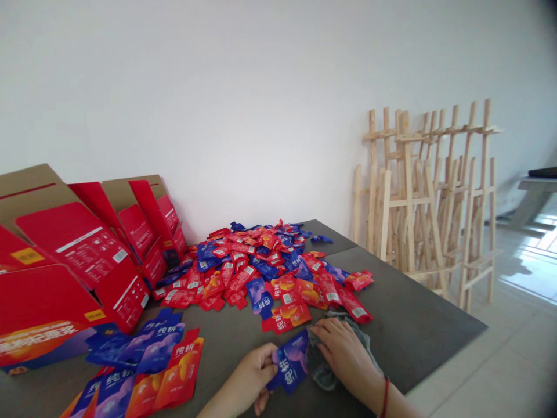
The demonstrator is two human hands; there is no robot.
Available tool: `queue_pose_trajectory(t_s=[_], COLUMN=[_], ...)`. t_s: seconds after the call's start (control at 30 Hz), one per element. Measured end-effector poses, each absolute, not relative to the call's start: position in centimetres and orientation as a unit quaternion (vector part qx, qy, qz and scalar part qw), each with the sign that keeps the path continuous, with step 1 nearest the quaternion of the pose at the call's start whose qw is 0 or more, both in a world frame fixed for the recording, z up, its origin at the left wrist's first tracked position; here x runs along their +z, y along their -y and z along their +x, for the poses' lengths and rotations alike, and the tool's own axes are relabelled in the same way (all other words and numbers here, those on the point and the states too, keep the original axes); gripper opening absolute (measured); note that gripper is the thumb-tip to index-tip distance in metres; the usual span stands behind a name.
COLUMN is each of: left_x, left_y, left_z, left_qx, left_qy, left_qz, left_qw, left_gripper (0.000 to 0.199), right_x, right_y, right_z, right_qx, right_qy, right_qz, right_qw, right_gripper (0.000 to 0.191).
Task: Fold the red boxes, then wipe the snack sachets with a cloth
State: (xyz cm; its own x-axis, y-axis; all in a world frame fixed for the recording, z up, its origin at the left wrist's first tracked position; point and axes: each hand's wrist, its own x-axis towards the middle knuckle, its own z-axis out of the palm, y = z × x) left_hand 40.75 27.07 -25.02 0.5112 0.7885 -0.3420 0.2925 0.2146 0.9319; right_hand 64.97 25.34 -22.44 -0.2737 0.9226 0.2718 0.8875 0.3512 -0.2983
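Observation:
A blue pouch (289, 363) with white lettering is pinched at its left end by my left hand (256, 374), near the table's front. My right hand (342, 354) presses on a crumpled grey cloth (324, 377), which lies against the pouch's right end. Beyond both hands spreads a large heap of red and blue pouches (243, 261). At the lower left, several blue and red pouches (163, 360) overlap in a loose row, fronts up.
Open red cardboard boxes (47, 296) stand along the left side of the dark table (418, 325). Wooden easels (407, 197) lean by the white wall beyond the table's right edge. Another table (537, 184) shows at the far right.

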Motion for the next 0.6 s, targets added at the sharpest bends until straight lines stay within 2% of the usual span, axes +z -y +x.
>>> queue_pose_trajectory(t_s=[0.17,0.27,0.4,0.6], left_x=[-25.7,-25.8,-25.6,-25.6], left_y=[-27.3,-27.3,-27.2,-27.1], left_z=[40.9,41.0,41.0,41.0], left_qx=[0.21,0.214,0.215,0.208], left_qy=[-0.484,-0.487,-0.503,-0.51], left_qz=[0.59,0.59,0.595,0.608], left_qw=[0.611,0.608,0.589,0.571], left_gripper=[0.052,0.051,0.046,0.041], right_x=[-21.1,-21.6,-22.9,-23.2], right_y=[-25.3,-24.2,-23.2,-24.7], right_z=[64.5,62.0,60.1,63.3], right_qx=[0.046,0.074,0.076,0.056], right_qy=[0.782,0.822,0.865,0.814], right_qz=[-0.584,-0.514,-0.45,-0.538], right_qw=[0.212,0.232,0.209,0.213], right_gripper=[0.026,0.03,0.039,0.042])
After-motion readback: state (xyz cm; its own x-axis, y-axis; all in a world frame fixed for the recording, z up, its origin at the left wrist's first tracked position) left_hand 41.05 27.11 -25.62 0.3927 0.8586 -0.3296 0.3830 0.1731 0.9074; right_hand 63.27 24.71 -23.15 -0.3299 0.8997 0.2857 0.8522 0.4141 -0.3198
